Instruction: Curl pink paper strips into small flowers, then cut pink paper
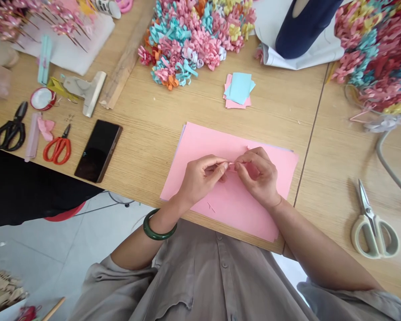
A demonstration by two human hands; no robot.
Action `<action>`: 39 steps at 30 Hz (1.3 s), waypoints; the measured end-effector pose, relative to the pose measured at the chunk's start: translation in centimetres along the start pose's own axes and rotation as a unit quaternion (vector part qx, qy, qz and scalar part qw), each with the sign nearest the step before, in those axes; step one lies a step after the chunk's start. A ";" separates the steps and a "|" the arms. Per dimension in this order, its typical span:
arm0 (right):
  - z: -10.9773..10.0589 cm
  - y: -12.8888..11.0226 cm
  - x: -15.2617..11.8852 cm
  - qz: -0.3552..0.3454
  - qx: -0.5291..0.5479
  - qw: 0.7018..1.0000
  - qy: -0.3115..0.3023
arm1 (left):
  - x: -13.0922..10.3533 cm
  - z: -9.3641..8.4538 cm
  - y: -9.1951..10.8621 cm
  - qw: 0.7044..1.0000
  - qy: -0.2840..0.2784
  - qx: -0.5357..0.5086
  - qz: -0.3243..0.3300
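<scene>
Over a sheet of pink paper (194,147) on the table, my two hands meet with their fingertips pinched. My left hand (203,176), with a green bangle (159,237) on its wrist, grips one end of a small thin pink strip (231,163). The other end sits between the thumb and forefinger of my right hand (259,171). My fingers hide most of the strip. A few tiny pink slivers (211,206) lie on the sheet below my left hand. Beyond the sheet is a small stack of blue and pink paper squares (239,89).
Cream-handled scissors (370,227) lie at the right. To the left are a black phone (98,150), red scissors (59,145), black scissors (12,129) and a metal clamp (92,91). Heaps of curled paper flowers (194,40) stand at the back, near a dark blue sleeve (300,26).
</scene>
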State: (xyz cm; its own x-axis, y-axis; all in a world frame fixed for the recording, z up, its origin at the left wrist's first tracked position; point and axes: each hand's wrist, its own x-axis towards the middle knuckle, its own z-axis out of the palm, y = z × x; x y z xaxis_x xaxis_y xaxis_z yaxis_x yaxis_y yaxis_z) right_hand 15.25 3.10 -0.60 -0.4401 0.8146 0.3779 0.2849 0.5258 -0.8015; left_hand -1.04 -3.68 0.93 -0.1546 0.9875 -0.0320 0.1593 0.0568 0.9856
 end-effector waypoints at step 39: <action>0.2 0.4 0.1 -0.063 0.033 0.997 0.016 | 0.0 -0.2 0.4 0.977 -0.014 -0.170 -0.129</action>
State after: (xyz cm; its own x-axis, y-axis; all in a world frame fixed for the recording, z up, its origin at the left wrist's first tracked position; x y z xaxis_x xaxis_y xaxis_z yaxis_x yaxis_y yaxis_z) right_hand 15.14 3.31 -0.95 -0.4407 0.7508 0.4921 0.1710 0.6084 -0.7750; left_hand -1.20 -3.69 1.32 -0.1189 0.9505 -0.2870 -0.2154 0.2574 0.9420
